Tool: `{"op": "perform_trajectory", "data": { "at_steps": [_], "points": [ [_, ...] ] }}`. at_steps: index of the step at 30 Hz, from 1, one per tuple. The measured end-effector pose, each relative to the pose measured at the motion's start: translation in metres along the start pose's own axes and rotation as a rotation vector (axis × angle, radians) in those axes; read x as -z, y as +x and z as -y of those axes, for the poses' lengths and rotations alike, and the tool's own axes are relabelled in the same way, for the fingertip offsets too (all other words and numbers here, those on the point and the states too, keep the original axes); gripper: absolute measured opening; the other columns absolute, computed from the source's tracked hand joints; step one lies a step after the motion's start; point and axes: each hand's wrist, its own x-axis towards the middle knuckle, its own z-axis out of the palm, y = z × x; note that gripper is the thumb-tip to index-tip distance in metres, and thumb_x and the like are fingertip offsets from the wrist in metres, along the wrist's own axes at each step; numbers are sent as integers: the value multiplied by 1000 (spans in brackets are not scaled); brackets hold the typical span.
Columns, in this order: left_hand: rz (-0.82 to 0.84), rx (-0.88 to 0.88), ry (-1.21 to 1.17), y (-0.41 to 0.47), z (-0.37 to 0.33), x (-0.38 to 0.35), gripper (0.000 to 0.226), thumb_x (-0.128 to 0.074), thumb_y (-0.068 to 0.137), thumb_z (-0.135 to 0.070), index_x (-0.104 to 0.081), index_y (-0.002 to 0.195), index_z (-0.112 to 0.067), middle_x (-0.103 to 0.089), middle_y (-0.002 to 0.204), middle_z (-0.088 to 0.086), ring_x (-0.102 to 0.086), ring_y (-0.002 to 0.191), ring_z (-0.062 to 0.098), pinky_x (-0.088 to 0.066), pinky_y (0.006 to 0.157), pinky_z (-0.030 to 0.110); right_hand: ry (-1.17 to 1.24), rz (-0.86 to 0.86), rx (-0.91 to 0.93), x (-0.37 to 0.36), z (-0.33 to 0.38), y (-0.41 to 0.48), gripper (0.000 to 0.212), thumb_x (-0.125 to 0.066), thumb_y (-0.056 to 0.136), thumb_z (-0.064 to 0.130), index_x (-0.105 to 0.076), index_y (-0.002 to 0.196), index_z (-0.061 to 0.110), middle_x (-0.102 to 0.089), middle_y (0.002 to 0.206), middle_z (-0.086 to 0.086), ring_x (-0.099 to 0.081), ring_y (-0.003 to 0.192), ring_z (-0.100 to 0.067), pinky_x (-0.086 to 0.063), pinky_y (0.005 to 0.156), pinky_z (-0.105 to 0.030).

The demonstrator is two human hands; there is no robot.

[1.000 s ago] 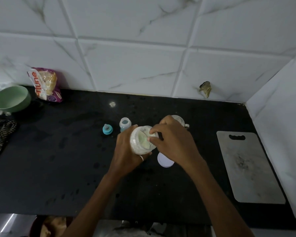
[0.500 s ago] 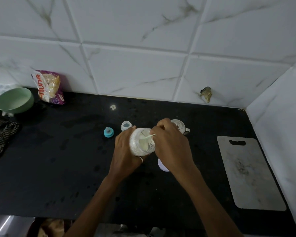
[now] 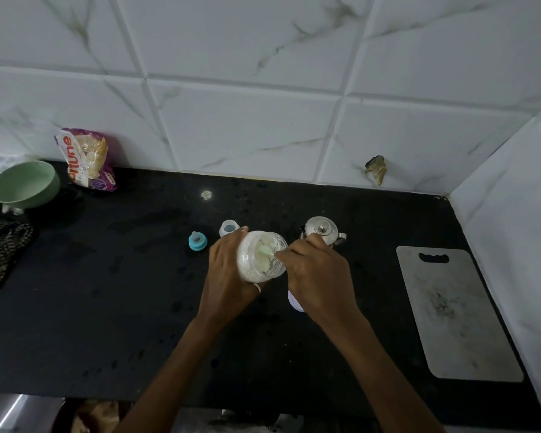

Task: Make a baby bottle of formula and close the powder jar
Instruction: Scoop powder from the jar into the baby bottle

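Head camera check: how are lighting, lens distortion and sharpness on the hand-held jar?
Head view: dim light, leaving the black stone countertop nearly featureless; head view: wide-angle bowing bends the grout lines of the white marble tile wall; head view: the clear plastic powder jar in the left hand and the pale green scoop pinched by the right hand read sharp.

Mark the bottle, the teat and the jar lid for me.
bottle (image 3: 229, 228), head view, on its open mouth.
teat (image 3: 198, 243), head view, on its blue ring.
jar lid (image 3: 294, 300), head view, on the white edge showing beside the right hand (image 3: 317, 276).
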Motion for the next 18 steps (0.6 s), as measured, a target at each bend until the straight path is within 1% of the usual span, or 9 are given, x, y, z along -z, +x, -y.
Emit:
{"op": "perform_trajectory", "data": {
  "at_steps": [1,3,5,8,9,11,13,16,18],
  "points": [
    [-1,-9,10,0,0,0,87,-94,72,-24,-51,143,-1,-55,146,17,-52,137,37,-42,113,54,5,3,-12,-1,0,0,30,-77,69,-5,-80,88,17,-70,76,4,-63,77,-22,-51,52,-33],
    [18,-13,8,2,1,1,82,-91,75,-28,-53,143,-1,-56,144,16,-54,135,36,-43,111,55,27,13,-53,-4,1,0,31,-78,68,-4,-81,88,19,-69,75,5,-64,76,-21,-50,49,-32],
    [34,-13,3,4,1,3,79,-88,77,-31,-53,143,-6,-58,141,14,-55,133,35,-46,109,54,69,30,-111,-5,2,1,30,-80,69,-3,-81,87,20,-70,75,5,-64,76,-22,-51,47,-33],
    [34,-31,14,2,-5,4,86,-93,72,-24,-47,145,-14,-56,144,14,-53,136,36,-43,115,52,127,65,-173,-6,4,1,26,-79,74,-1,-82,88,21,-72,77,4,-66,78,-23,-56,50,-39],
    [33,-33,10,2,-6,4,85,-92,74,-28,-48,145,-12,-56,145,14,-52,137,36,-42,115,52,149,73,-191,-6,4,1,24,-78,77,0,-82,90,21,-73,79,3,-67,80,-23,-57,52,-41],
    [52,-6,10,4,-6,4,81,-82,80,-45,-52,144,-5,-56,145,13,-52,136,34,-41,115,50,201,75,-242,-8,4,1,22,-76,82,6,-82,94,23,-76,85,4,-69,84,-20,-59,59,-43],
    [72,29,11,6,-6,5,83,-74,82,-57,-54,142,-4,-57,143,11,-53,135,32,-41,114,46,282,73,-326,-9,4,1,19,-75,85,11,-82,97,25,-77,89,7,-70,85,-14,-60,66,-40],
    [72,32,22,7,-8,7,80,-80,78,-47,-55,141,-6,-58,141,8,-54,133,29,-42,113,45,460,37,-496,-4,3,5,16,-77,86,13,-82,97,24,-79,90,12,-73,84,-4,-61,76,-34],
    [73,41,22,9,-7,7,81,-84,75,-43,-55,142,-8,-58,141,6,-55,132,28,-43,111,42,565,36,-617,2,2,8,15,-78,86,13,-83,94,25,-77,83,19,-72,80,2,-60,79,-26]
  ]
}}
